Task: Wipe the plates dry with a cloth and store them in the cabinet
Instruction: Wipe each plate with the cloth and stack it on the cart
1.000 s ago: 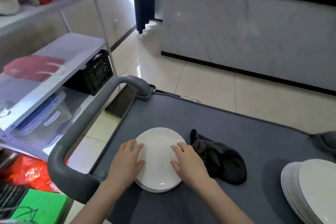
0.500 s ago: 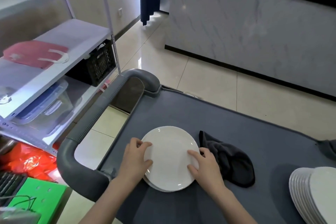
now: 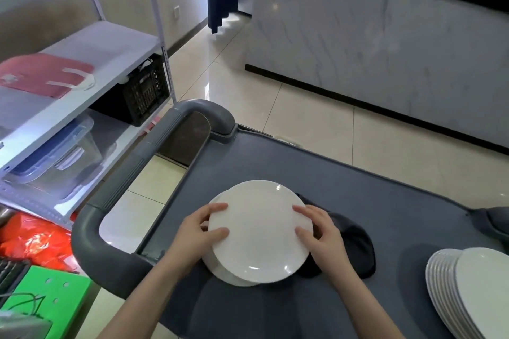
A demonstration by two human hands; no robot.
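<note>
**Top plate gripped at both rims by the surface's left edge**

The left fingers (image 3: 217, 208) are curled over the left rim of the top plate (image 3: 259, 231), with the thumb laid on its face. The right fingers (image 3: 303, 212) are curled the same way over the opposite rim. The plate is thus gripped between the left hand (image 3: 198, 231) and the right hand (image 3: 322, 239).

The plate is round, white and glossy, with small highlights near its rim. It is held face up and almost level. Being round, it has no long axis. It is set off toward the far right from the short stack of white plates (image 3: 220, 270) beneath it.

A dark, soft, crumpled cloth (image 3: 355, 245) is partly covered by the plate's right rim. All of this is carried on the matte grey surface (image 3: 371, 201), near its left edge, beside a rounded, ribbed grey handle (image 3: 132, 170). A taller fanned plate stack (image 3: 468, 292) is seen at the near right corner.
</note>
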